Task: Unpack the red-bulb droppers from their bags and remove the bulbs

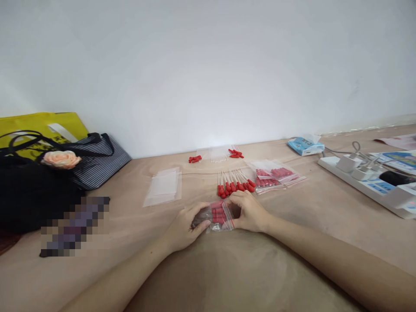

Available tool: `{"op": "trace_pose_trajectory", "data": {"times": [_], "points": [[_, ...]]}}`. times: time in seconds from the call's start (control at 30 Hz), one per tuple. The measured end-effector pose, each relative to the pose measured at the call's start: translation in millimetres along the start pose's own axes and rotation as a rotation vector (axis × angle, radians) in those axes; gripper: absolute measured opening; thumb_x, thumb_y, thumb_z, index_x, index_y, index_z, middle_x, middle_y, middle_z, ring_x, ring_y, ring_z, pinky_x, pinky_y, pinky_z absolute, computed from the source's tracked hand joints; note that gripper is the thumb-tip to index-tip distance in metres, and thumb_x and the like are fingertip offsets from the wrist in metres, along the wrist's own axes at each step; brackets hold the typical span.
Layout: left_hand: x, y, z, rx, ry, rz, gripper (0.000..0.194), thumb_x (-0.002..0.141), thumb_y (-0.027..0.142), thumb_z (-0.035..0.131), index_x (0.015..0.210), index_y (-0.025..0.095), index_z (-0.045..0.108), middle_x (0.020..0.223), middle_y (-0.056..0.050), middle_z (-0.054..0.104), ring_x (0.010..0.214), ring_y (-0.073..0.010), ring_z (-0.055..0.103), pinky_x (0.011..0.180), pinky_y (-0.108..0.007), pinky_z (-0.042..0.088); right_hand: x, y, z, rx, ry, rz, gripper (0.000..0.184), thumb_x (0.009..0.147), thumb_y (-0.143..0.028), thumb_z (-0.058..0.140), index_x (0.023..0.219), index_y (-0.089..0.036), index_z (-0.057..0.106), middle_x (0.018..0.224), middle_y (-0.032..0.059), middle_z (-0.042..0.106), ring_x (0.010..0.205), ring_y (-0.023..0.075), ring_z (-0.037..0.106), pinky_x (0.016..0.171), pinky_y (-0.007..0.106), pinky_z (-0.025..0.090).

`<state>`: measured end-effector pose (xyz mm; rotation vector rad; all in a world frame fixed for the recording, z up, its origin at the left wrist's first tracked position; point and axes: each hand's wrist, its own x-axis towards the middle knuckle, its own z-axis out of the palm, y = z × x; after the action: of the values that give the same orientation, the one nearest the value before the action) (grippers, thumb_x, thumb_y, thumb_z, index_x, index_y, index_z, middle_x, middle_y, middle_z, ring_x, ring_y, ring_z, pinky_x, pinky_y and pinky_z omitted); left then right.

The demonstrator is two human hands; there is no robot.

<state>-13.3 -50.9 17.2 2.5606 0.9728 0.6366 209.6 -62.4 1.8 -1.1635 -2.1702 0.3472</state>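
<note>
Between my two hands is a clear zip-lock bag (218,216) with several red rubber-bulbed droppers inside. My left hand (189,224) is closed on the bag's left end, fingers behind and thumb in front. At the other end, by the red zip line, my right hand (248,212) pinches the bag's edge. Just beyond it lies a row of loose droppers (235,186), red bulbs toward me and clear stems pointing away. To their right rest filled zip-lock bags (271,177) of red bulbs. Flat on the left is a stack of flat clear bags (163,186).
Small piles of red bulbs (195,159) and clear stems (219,159) lie near the wall. A tissue pack (305,146) and a power strip (373,184) with plugs are at right. A striped bag (100,162), a yellow bag (42,125) and a blurred-out object (76,227) occupy the left.
</note>
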Motion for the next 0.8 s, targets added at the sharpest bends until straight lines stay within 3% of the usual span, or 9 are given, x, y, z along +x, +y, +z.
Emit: {"op": "trace_pose_trajectory", "data": {"times": [0.13,0.27,0.37,0.53,0.8], "points": [[0.0,-1.2,0.2,-0.016,0.007,-0.004,0.031,0.078,0.023,0.051,0.109,0.019,0.048,0.106,-0.006,0.060,0.093,-0.0177,0.057,0.080,-0.031,0.047,-0.3,-4.2,4.7,0.035,0.013,0.066,0.040,0.052,-0.041,0.076,0.080,-0.018,0.058,0.077,0.0018,0.062,0.075,0.0177,0.054,0.070,0.032,0.036],[0.3,-0.1,-0.3,-0.051,-0.005,-0.020,0.031,0.080,0.024,0.049,0.110,0.019,0.048,0.104,-0.005,0.061,0.091,-0.0172,0.058,0.078,-0.031,0.047,-0.2,-9.7,8.2,0.241,0.001,0.142,0.038,0.056,-0.039,0.074,0.081,-0.017,0.055,0.073,0.0000,0.062,0.063,0.0125,0.054,0.060,0.025,0.040],[0.4,2.0,-1.5,-0.060,-0.021,-0.056,0.030,0.080,0.024,0.048,0.110,0.020,0.048,0.104,-0.004,0.061,0.092,-0.0167,0.057,0.079,-0.030,0.045,0.2,-12.6,9.7,0.336,-0.002,0.120,0.034,0.060,-0.034,0.071,0.082,-0.017,0.053,0.074,-0.0005,0.062,0.060,0.0102,0.053,0.055,0.021,0.040],[0.1,4.1,-3.8,-0.084,-0.061,-0.100,0.031,0.081,0.026,0.047,0.111,0.021,0.048,0.109,-0.004,0.059,0.097,-0.0172,0.055,0.084,-0.030,0.043,1.3,-13.6,9.8,0.231,0.012,0.044,0.026,0.062,-0.032,0.070,0.083,-0.020,0.060,0.073,-0.0004,0.063,0.066,0.0131,0.054,0.065,0.025,0.040],[-3.0,-6.3,-2.4,-0.073,-0.077,-0.150,0.032,0.082,0.033,0.047,0.113,0.022,0.048,0.114,-0.004,0.057,0.103,-0.0189,0.053,0.088,-0.032,0.041,0.2,-1.1,-9.1,0.186,-0.039,-0.045,0.015,0.062,-0.017,0.064,0.077,-0.020,0.062,0.075,0.0002,0.062,0.072,0.0139,0.054,0.066,0.025,0.042]]}}
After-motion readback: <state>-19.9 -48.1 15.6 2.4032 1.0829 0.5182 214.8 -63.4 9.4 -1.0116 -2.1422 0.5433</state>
